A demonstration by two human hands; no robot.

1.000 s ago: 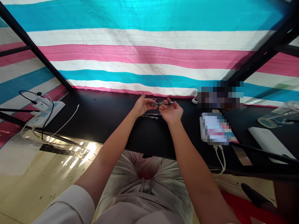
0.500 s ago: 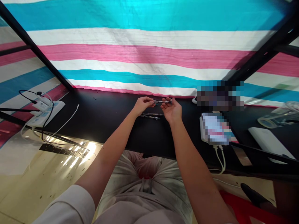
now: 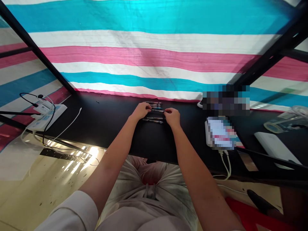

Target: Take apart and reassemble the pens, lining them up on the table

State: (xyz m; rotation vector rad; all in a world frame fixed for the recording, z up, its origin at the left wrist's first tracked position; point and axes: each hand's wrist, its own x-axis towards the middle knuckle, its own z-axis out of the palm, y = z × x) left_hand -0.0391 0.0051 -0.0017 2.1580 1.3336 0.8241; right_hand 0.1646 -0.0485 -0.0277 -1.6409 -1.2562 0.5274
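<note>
A slim pen (image 3: 157,110) lies crosswise between my two hands, low over the black desk (image 3: 108,122). My left hand (image 3: 142,110) pinches its left end, fingers closed. At its right end my right hand (image 3: 172,116) closes thumb and fingers on the tip. Just beyond it, several similar pens (image 3: 156,105) lie side by side, their left ends partly behind my left hand. On the near side, two more pens (image 3: 154,121) rest roughly parallel to the held one.
On the left sits a white power strip (image 3: 51,115) with plugs and a white cable (image 3: 69,125). To the right are a blurred phone (image 3: 221,133) with cables, a white box-like device (image 3: 276,147) and a clear jar (image 3: 276,125). A striped cloth (image 3: 149,57) hangs behind the desk.
Both hands have come down and slightly left, lowering the pen toward the desk between the other pens. My right hand has turned from palm-up to palm-down.
</note>
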